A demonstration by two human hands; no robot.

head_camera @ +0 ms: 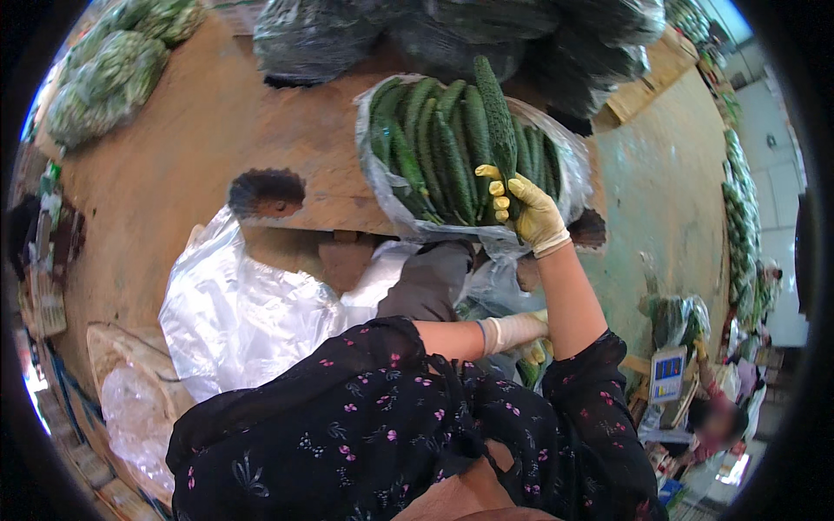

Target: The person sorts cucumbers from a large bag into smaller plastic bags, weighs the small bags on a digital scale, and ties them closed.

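In the head view my right hand (537,211), in a thin yellowish glove, grips a long dark green cucumber (494,111) near its lower end. The cucumber stands out above a clear plastic bag (384,179) packed with rows of cucumbers (427,137). Crossing beneath my right forearm, my left hand (537,352) wears a similar glove and is partly hidden. It is beside another cucumber (528,374) by my body, and whether its fingers hold that one is not visible. Clear plastic (498,286) with green produce inside lies between the two hands.
Wrapped bundles (319,42) stand behind the cucumber bag. A wooden board (287,130) with a ragged hole lies under it. Loose clear plastic sheeting (241,312) is at the left, near a crate (124,338). A person (713,417) is beside a digital scale (668,374) at the right.
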